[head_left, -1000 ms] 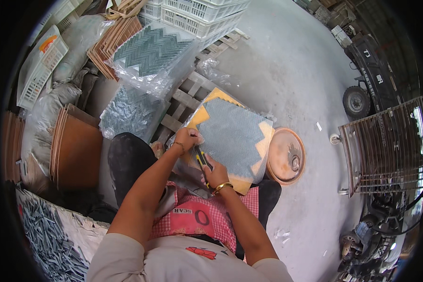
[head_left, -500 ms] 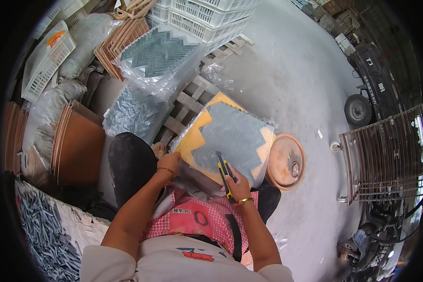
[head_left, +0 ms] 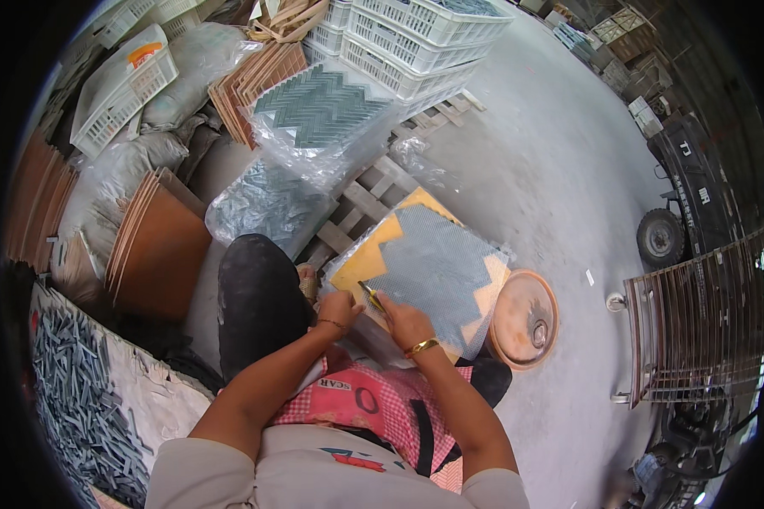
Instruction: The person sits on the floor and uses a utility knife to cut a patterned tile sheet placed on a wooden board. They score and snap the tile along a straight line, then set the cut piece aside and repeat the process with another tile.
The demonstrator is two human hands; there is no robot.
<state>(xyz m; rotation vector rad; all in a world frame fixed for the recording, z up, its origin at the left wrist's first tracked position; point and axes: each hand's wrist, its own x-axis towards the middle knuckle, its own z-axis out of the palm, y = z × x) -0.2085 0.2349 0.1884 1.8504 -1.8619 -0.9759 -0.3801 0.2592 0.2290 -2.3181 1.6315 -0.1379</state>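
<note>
A mesh-backed tile sheet (head_left: 429,265) with zigzag ends lies on a yellow board (head_left: 352,270) in front of my knees. My right hand (head_left: 407,324) grips a yellow-and-black utility knife (head_left: 371,297) over the near left part of the sheet, its tip pointing up and left. Just left of it, my left hand (head_left: 338,310) is closed at the board's near left corner, its fingertips close to the knife. Whatever those left fingers pinch is too small or hidden to make out.
An orange round lid or stool (head_left: 522,321) stands right of the board. Beyond lie wrapped herringbone tile sheets (head_left: 318,106) and a wooden pallet (head_left: 365,202). White crates (head_left: 416,55) are stacked behind. Loose grey tile strips (head_left: 81,390) fill the lower left. A wire rack (head_left: 696,318) stands right.
My right hand has moved left with the knife, from the sheet's near middle toward my left hand. The whole view has shifted, so the scene sits further right and lower.
</note>
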